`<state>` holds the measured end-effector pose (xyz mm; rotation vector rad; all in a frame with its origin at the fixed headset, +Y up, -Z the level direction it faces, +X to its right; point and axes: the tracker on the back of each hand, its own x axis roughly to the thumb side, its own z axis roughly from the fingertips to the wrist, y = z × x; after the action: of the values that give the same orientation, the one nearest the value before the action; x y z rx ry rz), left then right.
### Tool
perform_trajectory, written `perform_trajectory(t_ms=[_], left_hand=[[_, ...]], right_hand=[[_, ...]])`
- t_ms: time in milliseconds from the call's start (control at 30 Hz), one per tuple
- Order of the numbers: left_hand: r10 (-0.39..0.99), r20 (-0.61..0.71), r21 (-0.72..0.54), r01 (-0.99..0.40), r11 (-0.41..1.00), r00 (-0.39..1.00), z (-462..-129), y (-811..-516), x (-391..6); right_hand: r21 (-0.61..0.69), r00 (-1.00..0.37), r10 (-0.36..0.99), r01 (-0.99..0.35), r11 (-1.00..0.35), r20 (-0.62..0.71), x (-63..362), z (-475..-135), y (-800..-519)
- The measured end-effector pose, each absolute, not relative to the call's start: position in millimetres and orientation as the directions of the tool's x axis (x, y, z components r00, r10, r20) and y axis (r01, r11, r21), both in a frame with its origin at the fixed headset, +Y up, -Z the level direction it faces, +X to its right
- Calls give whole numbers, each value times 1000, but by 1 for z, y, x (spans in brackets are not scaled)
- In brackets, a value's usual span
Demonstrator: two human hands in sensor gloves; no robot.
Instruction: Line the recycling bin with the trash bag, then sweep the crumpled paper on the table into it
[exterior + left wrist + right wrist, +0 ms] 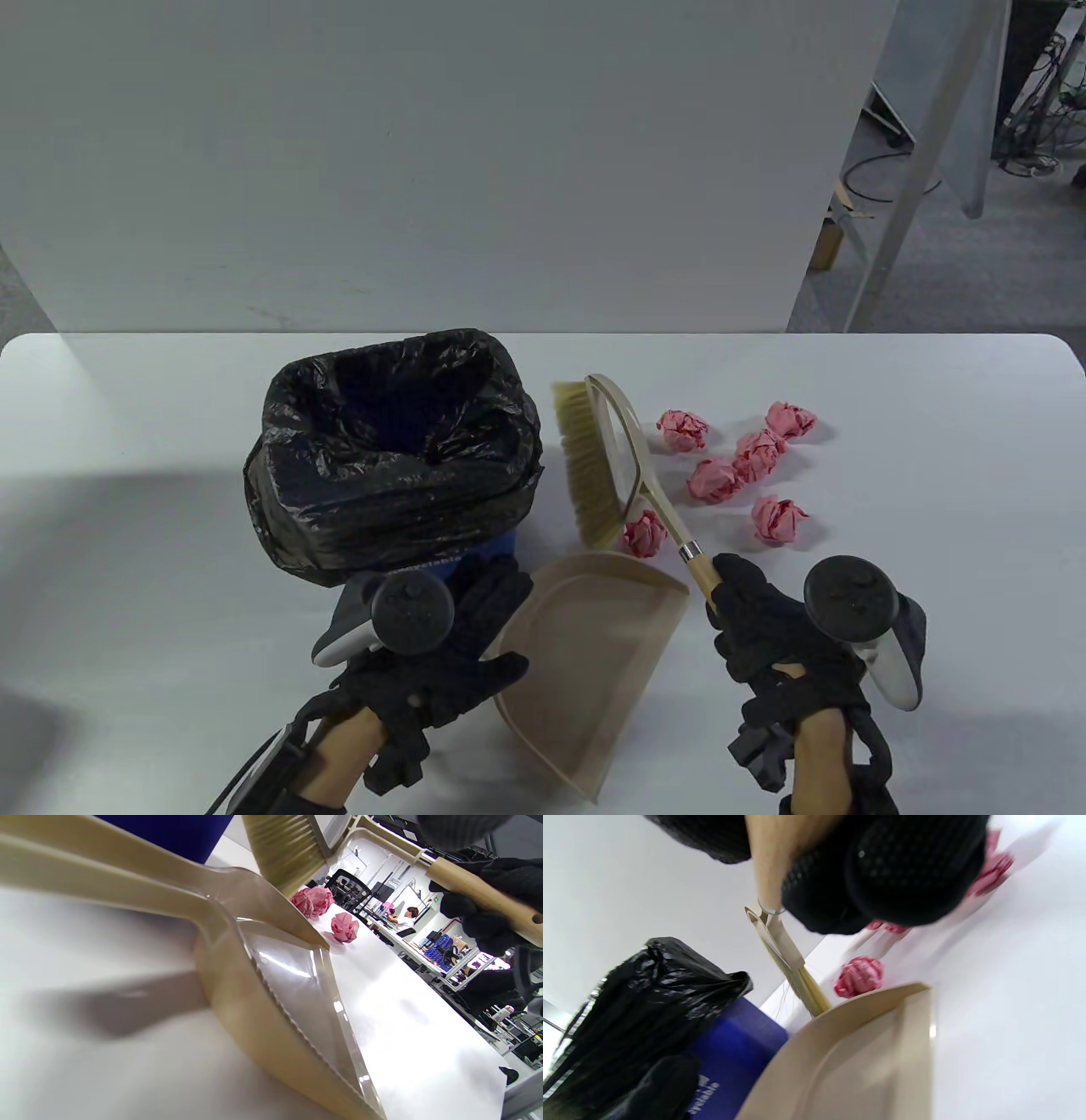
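Note:
A blue recycling bin [488, 548] lined with a black trash bag [390, 492] stands left of centre. My left hand [496, 632] grips the left side of a beige dustpan [594, 654] lying flat on the table just in front of the bin. My right hand [742, 611] grips the wooden handle of a beige brush [594, 463], whose bristles rest on the table beside the bin. One pink crumpled paper ball [645, 533] lies between the bristles and the dustpan's far edge. Several more paper balls [758, 454] lie to the right of the brush.
A white panel [424, 170] stands behind the white table [127, 509]. Beyond the table's right end are floor, a metal leg and cables [1027, 153]. In the left wrist view desks and a person [407, 914] show far off.

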<state>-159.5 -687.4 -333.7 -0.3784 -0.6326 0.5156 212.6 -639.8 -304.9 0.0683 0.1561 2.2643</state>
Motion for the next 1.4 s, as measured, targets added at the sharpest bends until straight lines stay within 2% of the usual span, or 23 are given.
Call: perform_trajectory(t_ms=[233, 567, 767, 833, 933, 1100, 1300, 1400], left_hand=[[527, 457, -491, -291, 821, 717, -334, -692, -155], [535, 430, -502, -300, 811, 727, -333, -692, -158], [534, 414, -515, -293, 805, 737, -332, -691, -157], [529, 411, -518, -288, 806, 742, -332, -691, -157], [524, 407, -521, -281, 806, 748, -332, -691, -157], [514, 394, -525, -272, 806, 762, -332, -692, -157], [516, 373, -541, -271, 796, 771, -332, -692, -158], [495, 355, -540, -258, 801, 793, -333, -693, -159]], right_hand=[[7, -752, 650, -655, -756, -111, 216, -308, -644], [-128, -702, 684, -673, -728, -198, 230, -318, -659], [-165, -536, 838, -822, -545, -100, 220, -320, -664], [-128, -439, 894, -885, -447, -87, 214, -323, -669], [-66, -371, 920, -922, -381, -130, 209, -327, -677], [-40, -335, 910, -934, -355, -244, 209, -335, -694], [-163, -246, 914, -937, -310, -323, 230, -336, -703], [-221, -254, 909, -915, -336, -332, 237, -335, -703]])
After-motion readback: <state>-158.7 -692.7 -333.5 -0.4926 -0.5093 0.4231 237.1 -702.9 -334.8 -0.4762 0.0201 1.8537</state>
